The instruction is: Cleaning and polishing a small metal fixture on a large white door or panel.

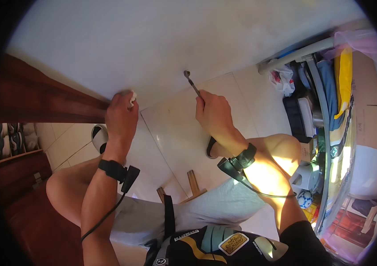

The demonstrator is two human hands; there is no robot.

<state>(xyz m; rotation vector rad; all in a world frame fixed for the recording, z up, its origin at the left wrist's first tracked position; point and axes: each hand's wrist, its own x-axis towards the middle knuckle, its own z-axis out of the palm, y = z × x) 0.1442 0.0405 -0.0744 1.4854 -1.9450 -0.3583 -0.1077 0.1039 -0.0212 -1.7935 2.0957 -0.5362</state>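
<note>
My right hand (215, 111) grips a slim metal hand tool (194, 87) by its grip. Its short rounded head points up toward the white wall (142, 43); I cannot tell whether it touches. It may be a small hammer or a ratchet. A small white crumpled piece (132, 99), perhaps tissue, is pinched between the thumb and fingers of my left hand (121, 111). That hand is close to the wall, by the end of a dark red wooden panel (52, 96). Each wrist wears a black strap with a cable.
A low wooden stool (193, 183) shows under my legs on the tiled floor (172, 133). On the right, a metal-framed bed (319, 79) has bags, boxes and a ball (304, 199) beneath or beside it. A shoe rack (14, 141) stands at left.
</note>
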